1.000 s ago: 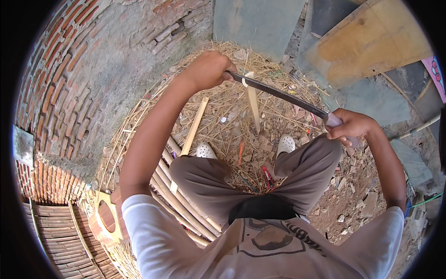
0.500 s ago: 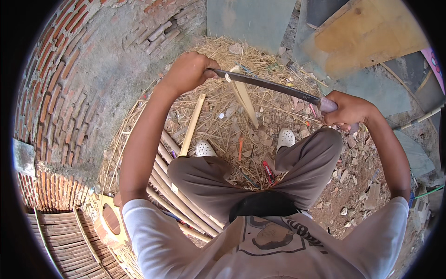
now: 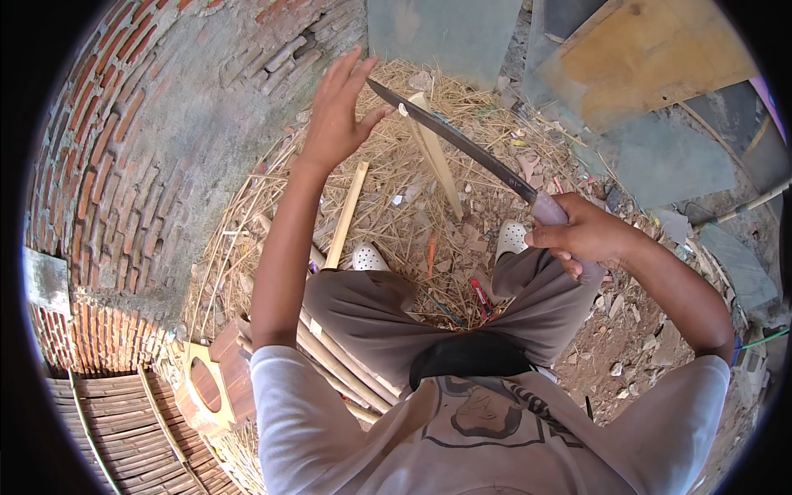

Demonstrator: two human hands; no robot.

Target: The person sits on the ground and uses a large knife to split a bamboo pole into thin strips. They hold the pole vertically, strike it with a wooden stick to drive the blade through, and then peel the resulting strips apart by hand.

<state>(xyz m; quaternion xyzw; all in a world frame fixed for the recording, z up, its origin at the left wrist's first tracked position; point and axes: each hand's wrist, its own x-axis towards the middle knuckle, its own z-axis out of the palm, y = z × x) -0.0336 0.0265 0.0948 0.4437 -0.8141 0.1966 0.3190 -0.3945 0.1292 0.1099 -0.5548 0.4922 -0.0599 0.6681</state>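
Note:
My right hand (image 3: 582,231) is closed round the pale handle of a machete (image 3: 470,148). Its long dark blade slants up and left, the tip close to my left hand (image 3: 337,115). That hand is open, fingers spread, apart from the blade or just at its tip. Behind the blade a split bamboo strip (image 3: 440,165) stands upright between my feet, its top end beside the blade. A small pale curl (image 3: 403,110) shows at the blade near the strip's top. Another bamboo strip (image 3: 346,216) leans by my left shoe.
Straw (image 3: 396,177) and rubble (image 3: 635,330) cover the ground. A red cutter knife (image 3: 481,297) and an orange stick-like piece (image 3: 431,257) lie between my shoes. Bamboo poles (image 3: 351,375) lie at my left. A brick wall (image 3: 124,148) rises left; boards (image 3: 652,62) lean at the far right.
My left hand has let go of the blade's tip end and opened. My right hand has moved left and down with the machete, so the blade now slants more steeply.

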